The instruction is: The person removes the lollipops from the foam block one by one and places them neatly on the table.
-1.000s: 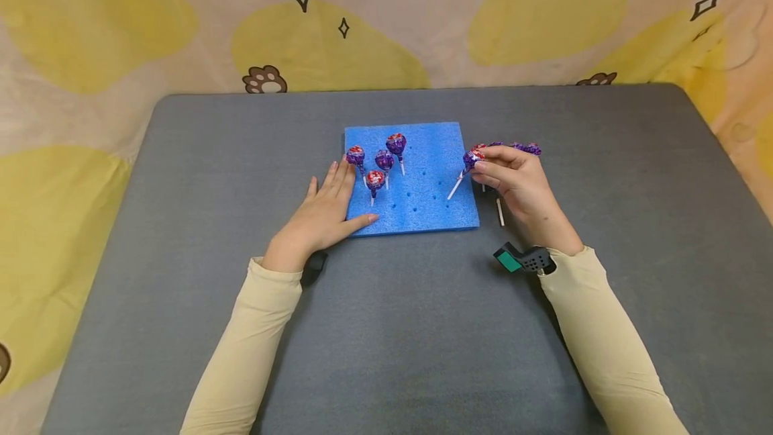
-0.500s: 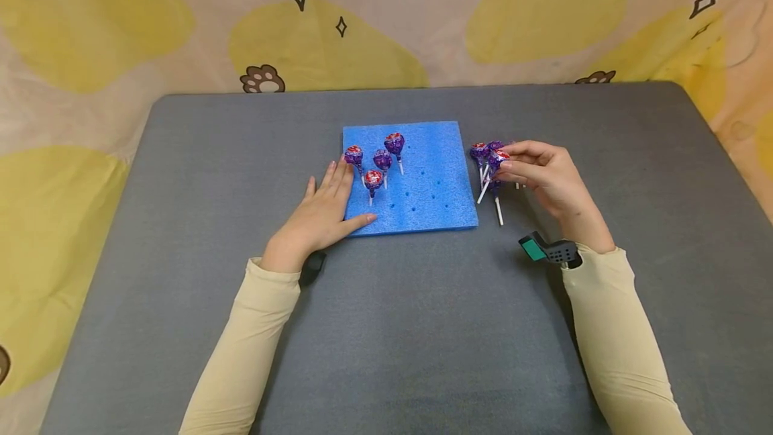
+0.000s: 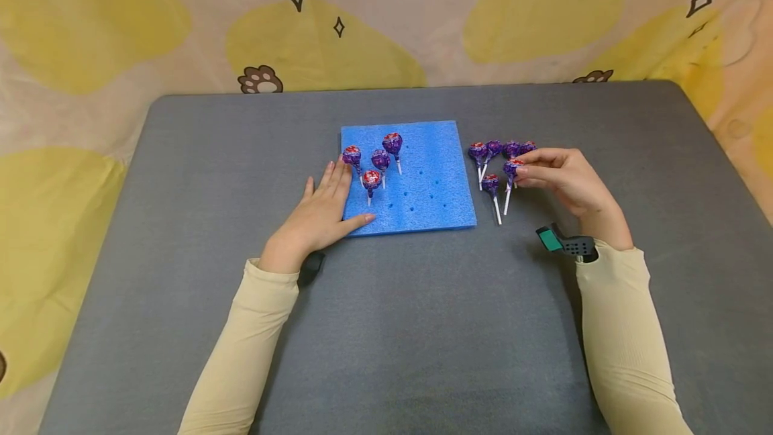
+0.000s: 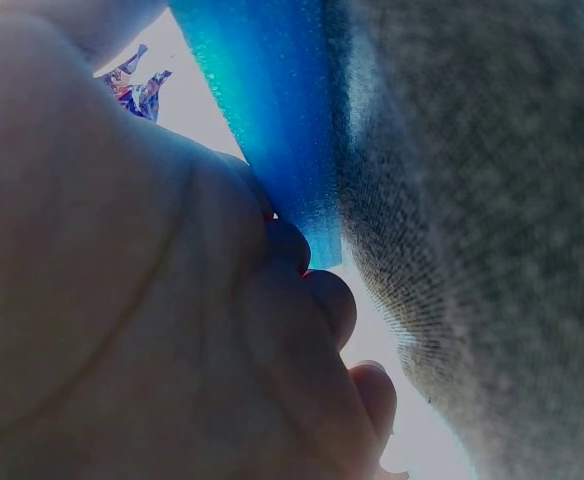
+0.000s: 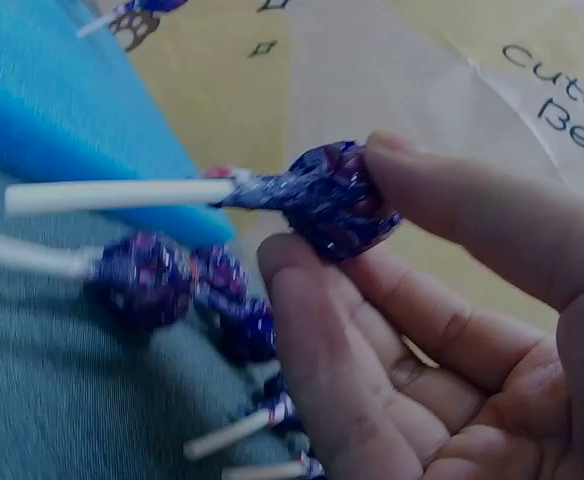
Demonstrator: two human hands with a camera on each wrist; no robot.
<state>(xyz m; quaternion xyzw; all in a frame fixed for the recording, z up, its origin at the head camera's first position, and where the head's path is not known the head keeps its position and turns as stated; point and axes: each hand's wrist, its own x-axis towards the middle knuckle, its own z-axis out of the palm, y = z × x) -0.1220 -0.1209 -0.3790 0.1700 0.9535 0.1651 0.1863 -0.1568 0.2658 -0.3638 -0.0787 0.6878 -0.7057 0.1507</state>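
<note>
My right hand (image 3: pixel 561 176) pinches a purple-wrapped lollipop (image 5: pixel 337 200) by its candy end between thumb and fingers, its white stick pointing away from the palm. In the head view it is over the table, right of the blue foam board (image 3: pixel 435 217). Flat along the board's left edge lies my left hand (image 3: pixel 320 213), thumb over the front corner and fingers straight. Several lollipops (image 3: pixel 392 144) stand by their sticks in the left part of the board. Small holes dot its middle and right. The left wrist view shows the board's side (image 4: pixel 282 120) against the hand.
Several loose lollipops (image 3: pixel 477 152) lie on the grey table (image 3: pixel 386 327) right of the board, one of them (image 3: pixel 492 186) nearer the front. A patterned cloth (image 3: pixel 386 19) hangs behind the table's back edge.
The right hand has carried its lollipop rightward from the board's right edge to among the loose lollipops, uncovering several of them. The left hand stays in place on the board.
</note>
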